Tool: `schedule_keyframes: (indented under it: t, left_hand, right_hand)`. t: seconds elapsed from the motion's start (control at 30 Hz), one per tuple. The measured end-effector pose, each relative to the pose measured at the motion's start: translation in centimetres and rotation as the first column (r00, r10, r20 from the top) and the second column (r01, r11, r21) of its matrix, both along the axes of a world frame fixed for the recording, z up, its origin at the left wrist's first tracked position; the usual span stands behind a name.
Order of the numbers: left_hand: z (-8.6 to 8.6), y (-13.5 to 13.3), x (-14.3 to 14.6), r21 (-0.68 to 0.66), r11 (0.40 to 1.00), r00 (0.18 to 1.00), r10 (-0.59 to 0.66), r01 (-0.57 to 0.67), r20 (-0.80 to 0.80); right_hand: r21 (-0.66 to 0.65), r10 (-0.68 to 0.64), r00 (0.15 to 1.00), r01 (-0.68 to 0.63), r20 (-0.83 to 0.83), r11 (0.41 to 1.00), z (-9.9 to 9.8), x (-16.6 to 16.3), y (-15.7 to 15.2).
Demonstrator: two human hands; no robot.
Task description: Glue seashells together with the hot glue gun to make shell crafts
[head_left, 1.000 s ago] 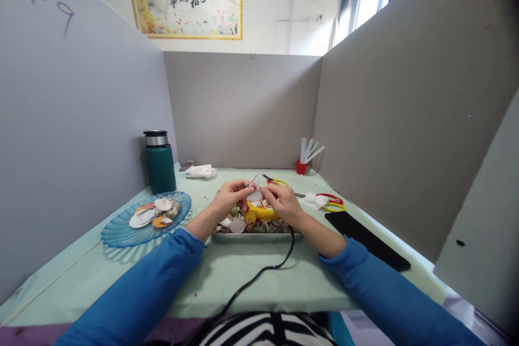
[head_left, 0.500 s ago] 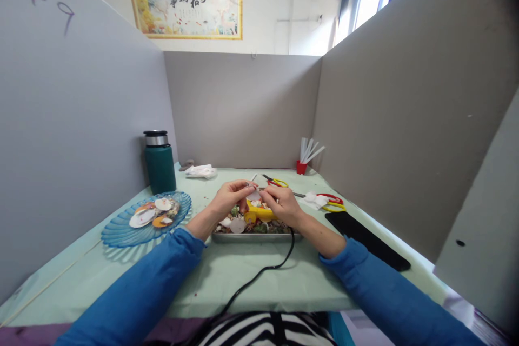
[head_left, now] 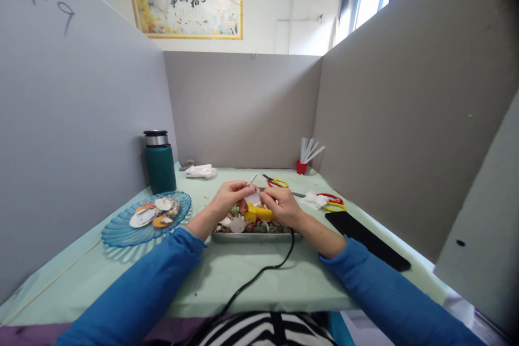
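Note:
Both my hands meet above a metal tray (head_left: 255, 237) filled with shells and small stones. My left hand (head_left: 229, 198) pinches a small pale shell (head_left: 253, 197) by its edge, and a thin stick pokes up from behind it. My right hand (head_left: 284, 205) is closed, its fingertips pressed against the same shell from the right. Just below the hands a yellow glue gun (head_left: 259, 213) lies on the tray, and its black cord (head_left: 259, 275) runs toward me over the table edge.
A blue glass plate (head_left: 121, 232) with shells sits at the left, with a green flask (head_left: 159, 162) behind it. Yellow scissors (head_left: 278, 181), red scissors (head_left: 332, 201), a red cup of white sticks (head_left: 302, 165) and a black phone (head_left: 367, 239) lie at the right. Grey partitions enclose the table.
Both hands have sunk slightly toward the tray with the shell still between them. Nothing else has moved.

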State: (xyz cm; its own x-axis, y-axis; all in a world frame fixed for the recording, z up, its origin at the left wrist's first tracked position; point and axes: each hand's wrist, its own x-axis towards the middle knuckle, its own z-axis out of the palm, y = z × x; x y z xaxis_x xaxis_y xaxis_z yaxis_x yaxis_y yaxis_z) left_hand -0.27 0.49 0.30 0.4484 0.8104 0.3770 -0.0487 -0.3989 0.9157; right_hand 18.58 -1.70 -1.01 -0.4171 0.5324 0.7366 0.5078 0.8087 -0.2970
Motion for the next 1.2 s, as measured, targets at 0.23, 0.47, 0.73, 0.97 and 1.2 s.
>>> schedule_keyframes:
  t: [0.23,0.47,0.73,0.97,1.2]
  left_hand:
    - [-0.1,0.7,-0.1,-0.059,0.996,0.986,0.074,-0.066,0.147]
    - [-0.3,2.2,-0.6,-0.233,0.949,0.901,0.283,-0.213,0.330]
    - [-0.4,2.3,-0.7,-0.281,0.923,0.876,0.350,-0.263,0.332]
    - [-0.5,2.7,-0.9,-0.280,0.903,0.858,0.407,-0.326,0.314]
    - [-0.4,2.4,-0.9,-0.249,0.919,0.894,0.368,-0.307,0.255]
  right_hand:
    - [0.000,-0.101,0.991,0.101,0.092,0.995,0.0,-0.1,0.2]
    - [0.035,-0.249,0.845,0.265,0.473,0.964,0.2,0.4,0.0]
    - [-0.058,-0.289,0.734,0.408,0.615,0.911,-0.1,0.5,0.8]
    - [-0.430,-0.293,0.955,0.246,-0.047,0.869,0.8,1.4,2.3]
    - [-0.492,-0.003,0.778,-0.395,-0.629,0.776,1.8,0.7,1.0]
